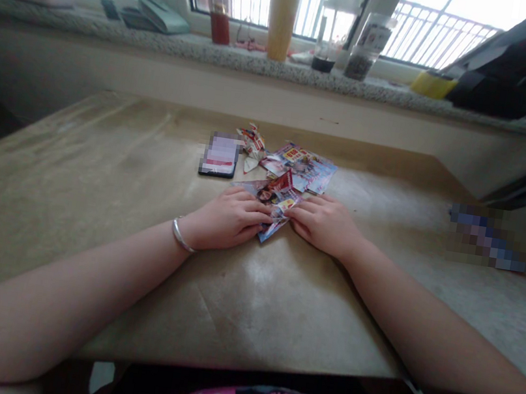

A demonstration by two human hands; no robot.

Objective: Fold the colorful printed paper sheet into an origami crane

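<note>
A glossy printed sheet of paper (268, 191), partly folded, lies on the table between my hands, its lower corner pointing toward me. My left hand (227, 218), with a silver bangle at the wrist, has its fingers closed over the sheet's left side. On the other side, my right hand (321, 222) grips the sheet's right edge with bent fingers. The fingers and thumbs cover parts of the paper. Just beyond lie more colourful printed sheets (314, 168) and a folded paper figure (252, 145) with pointed ends.
Left of the papers rests a phone (220, 154). A long blurred blue and pink item (486, 240) is on the table (245, 313) at right. Along the stone windowsill (167, 41) stand a red-topped container (219, 24), clear containers (364, 47) and a black bag (519, 71).
</note>
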